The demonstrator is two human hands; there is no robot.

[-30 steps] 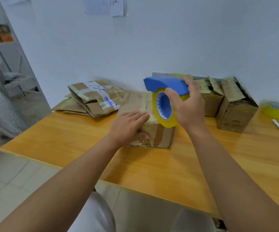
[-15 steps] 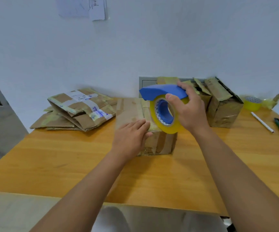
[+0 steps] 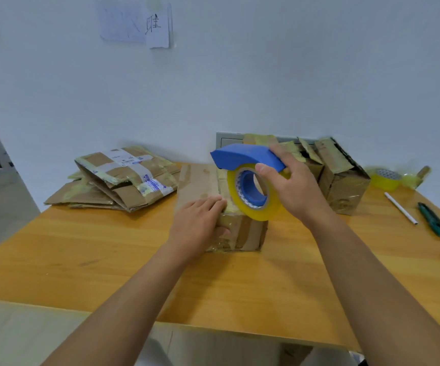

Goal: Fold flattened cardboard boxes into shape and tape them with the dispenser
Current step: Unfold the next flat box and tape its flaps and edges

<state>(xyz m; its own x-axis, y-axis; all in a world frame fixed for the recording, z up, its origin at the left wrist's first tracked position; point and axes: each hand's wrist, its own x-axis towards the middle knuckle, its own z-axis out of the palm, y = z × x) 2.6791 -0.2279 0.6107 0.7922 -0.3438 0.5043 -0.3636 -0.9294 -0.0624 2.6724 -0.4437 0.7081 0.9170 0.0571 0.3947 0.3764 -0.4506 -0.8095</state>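
Box in hand: folded cardboard box point(image 3: 200, 186) at the table's centre, top flaps closed, old tape patches on its near face.
Left hand: left hand point(image 3: 199, 225) lies on the box's near top edge, fingers straight and close together flat on the lid, thumb hooked down over the front face; it presses, it does not grip.
Right hand: right hand point(image 3: 296, 188) grips the tape dispenser point(image 3: 250, 178), thumb on the side of the yellow roll, fingers curled over the back of the blue hood.
Dispenser position: over the box's seam, toward its 3 o'clock side, roll low against the near top corner; whether tape is already stuck down cannot be told.
Step judged: taping the top seam shut.
Advice, pressure: keep the flat hand bearing down so the flaps stay level and the box does not slide on the table point(image 3: 108, 247).
Advice, pull: draw the dispenser along the seam in one straight run, roll held low, then carry the strip over the edge before cutting.
Advice, fingers: hold the left fingertips clear of the tape path.
Risk: old tape ridges may lift the new strip.
Flattened stock: stack of flat boxes point(image 3: 118, 178) at 10 o'clock, well apart.
Finished stock: taped boxes point(image 3: 343, 178) at 2 o'clock, by the wall.
Sundries: spare tape roll point(image 3: 386, 178), white pen point(image 3: 400, 207) and green knife point(image 3: 432, 219) at 3 o'clock.
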